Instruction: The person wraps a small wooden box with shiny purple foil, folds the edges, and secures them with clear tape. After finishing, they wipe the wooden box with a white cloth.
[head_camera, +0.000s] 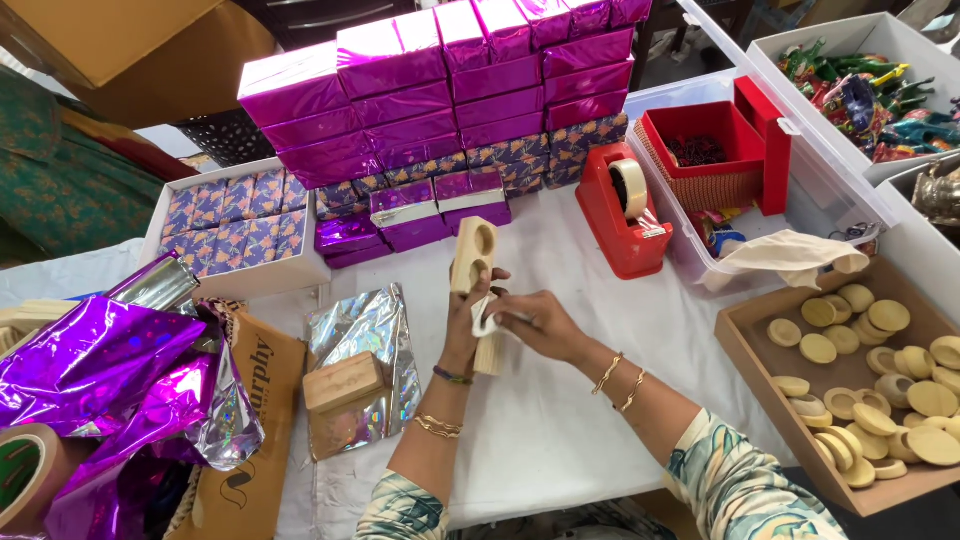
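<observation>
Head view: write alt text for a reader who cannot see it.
Two hands hold a pale wooden block with two round holes upright over a white table; the left hand grips it, and the right hand presses a white cloth against it. Around them: stacked magenta foil-wrapped boxes, a red tape dispenser, a tray of wooden discs.

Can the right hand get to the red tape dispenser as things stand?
Probably yes. The tape dispenser stands on bare white table just beyond the right hand, nothing between them. But that hand is busy with a white cloth against the wooden block the left hand holds.
</observation>
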